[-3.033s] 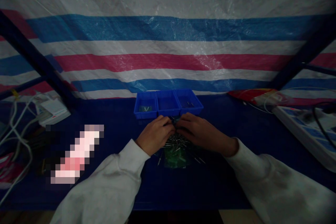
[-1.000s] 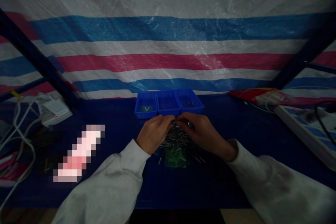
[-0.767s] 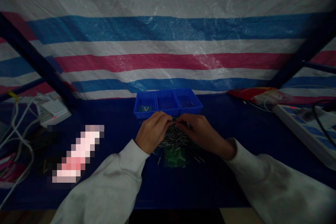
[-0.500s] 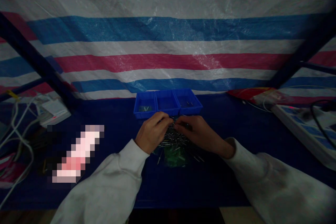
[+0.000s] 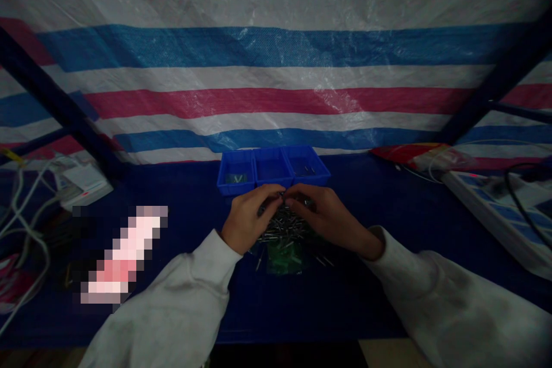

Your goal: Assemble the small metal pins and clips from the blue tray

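My left hand (image 5: 250, 215) and my right hand (image 5: 330, 215) meet fingertip to fingertip above a pile of small metal pins (image 5: 282, 227). The fingers of both are pinched together on something small and dark, too small to make out. A green plastic bag (image 5: 284, 257) lies at the near edge of the pile, with loose pins on either side. Just beyond my hands stands a blue three-compartment tray (image 5: 272, 165). Its left compartment holds a small clear bag with pieces, and a few pins lie in the right one.
White cables (image 5: 28, 230) and a white power strip (image 5: 88, 184) lie at the left, near a blurred-out pinkish object (image 5: 125, 256). A red package (image 5: 409, 153) and a white-edged case (image 5: 495, 218) are at the right. A striped sheet (image 5: 276, 46) hangs behind the blue table (image 5: 172, 310).
The view has shifted slightly. My left fingers and thumb have spread a little behind their tips, and both hands remain together over the pile.
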Demonstrator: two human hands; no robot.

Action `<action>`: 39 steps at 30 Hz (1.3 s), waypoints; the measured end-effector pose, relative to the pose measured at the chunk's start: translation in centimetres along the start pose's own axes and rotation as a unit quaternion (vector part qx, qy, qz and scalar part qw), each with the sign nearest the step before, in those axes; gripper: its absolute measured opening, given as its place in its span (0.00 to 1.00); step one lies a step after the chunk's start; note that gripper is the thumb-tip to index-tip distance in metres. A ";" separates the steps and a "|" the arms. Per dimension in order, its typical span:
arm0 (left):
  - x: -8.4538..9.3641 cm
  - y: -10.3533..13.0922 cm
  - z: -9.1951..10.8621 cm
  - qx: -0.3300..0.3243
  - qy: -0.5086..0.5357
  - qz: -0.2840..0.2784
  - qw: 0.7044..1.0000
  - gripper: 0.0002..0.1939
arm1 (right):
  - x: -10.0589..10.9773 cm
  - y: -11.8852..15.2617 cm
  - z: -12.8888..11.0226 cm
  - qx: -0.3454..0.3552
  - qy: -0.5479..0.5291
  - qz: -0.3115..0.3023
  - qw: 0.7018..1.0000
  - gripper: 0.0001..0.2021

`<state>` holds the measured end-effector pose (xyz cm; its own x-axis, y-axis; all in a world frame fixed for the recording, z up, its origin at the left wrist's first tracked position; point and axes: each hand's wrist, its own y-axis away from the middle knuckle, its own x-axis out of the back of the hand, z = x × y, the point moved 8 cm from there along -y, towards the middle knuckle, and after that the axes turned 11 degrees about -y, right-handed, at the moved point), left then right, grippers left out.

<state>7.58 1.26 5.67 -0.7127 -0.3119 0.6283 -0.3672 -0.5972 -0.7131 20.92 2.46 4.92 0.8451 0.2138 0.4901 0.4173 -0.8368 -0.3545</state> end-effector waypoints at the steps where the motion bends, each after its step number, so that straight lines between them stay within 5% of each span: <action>1: 0.1 -0.1 -0.1 0.019 0.020 0.007 1.000 0.10 | -0.2 0.0 0.1 -0.002 -0.005 -0.011 1.000 0.08; 6: 0.3 -0.4 -0.1 0.048 0.053 0.012 0.997 0.05 | -0.9 0.1 0.5 -0.009 0.012 -0.048 0.999 0.10; 13: -0.1 -0.1 0.0 0.011 0.014 -0.014 1.000 0.12 | -0.4 0.1 0.3 -0.010 -0.003 -0.015 1.000 0.10; 18: -0.4 0.0 -0.3 0.018 0.001 -0.031 0.999 0.10 | -0.4 0.2 0.0 -0.031 -0.083 -0.047 0.995 0.16; 23: -0.1 -0.3 -0.6 0.055 0.054 -0.019 0.997 0.06 | 1.5 -0.4 0.5 -0.046 -0.138 0.007 0.989 0.16; 29: -0.3 -0.4 -0.8 0.093 0.112 -0.047 0.988 0.06 | -0.7 -0.4 1.6 -0.077 -0.216 -0.101 0.968 0.10; 39: -0.3 -0.5 -0.9 0.093 0.093 -0.051 0.990 0.11 | -0.2 -0.5 1.8 -0.083 -0.203 -0.107 0.970 0.11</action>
<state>7.41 2.30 5.57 -0.7817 -0.1120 0.6136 -0.3389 -0.7496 -0.5685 21.20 3.74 3.56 0.8214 0.5435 0.1729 0.5660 -0.8142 -0.1293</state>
